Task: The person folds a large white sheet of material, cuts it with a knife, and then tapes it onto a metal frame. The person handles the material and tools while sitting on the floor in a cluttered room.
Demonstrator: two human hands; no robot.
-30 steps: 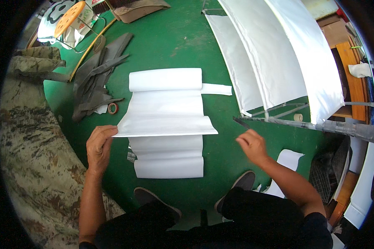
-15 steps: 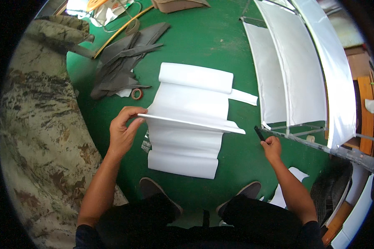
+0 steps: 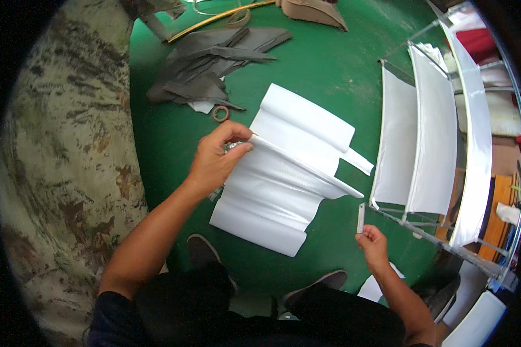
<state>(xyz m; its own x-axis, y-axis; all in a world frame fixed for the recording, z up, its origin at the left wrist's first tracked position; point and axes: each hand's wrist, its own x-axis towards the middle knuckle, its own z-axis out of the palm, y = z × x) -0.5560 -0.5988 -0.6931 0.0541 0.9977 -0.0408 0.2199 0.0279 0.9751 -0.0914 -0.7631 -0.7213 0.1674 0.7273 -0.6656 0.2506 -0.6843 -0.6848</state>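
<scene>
A wide sheet of white material (image 3: 283, 173), folded in several waves, lies on the green floor (image 3: 324, 63) in front of me. My left hand (image 3: 217, 159) pinches the raised left edge of one fold and lifts it. My right hand (image 3: 373, 246) is off to the right, clear of the sheet, closed around a small thin white strip (image 3: 361, 218) that stands up from its fingers. My shoes (image 3: 202, 254) show below the sheet.
A pile of grey strips (image 3: 211, 66) and a small brown tape ring (image 3: 220, 113) lie at the upper left. A metal rack holding white panels (image 3: 428, 144) stands to the right. A mottled beige surface (image 3: 64, 162) borders the floor on the left.
My right hand has let go of the sheet's right edge and drawn back, now holding a small strip. My left hand still lifts the fold. My view has shifted left.
</scene>
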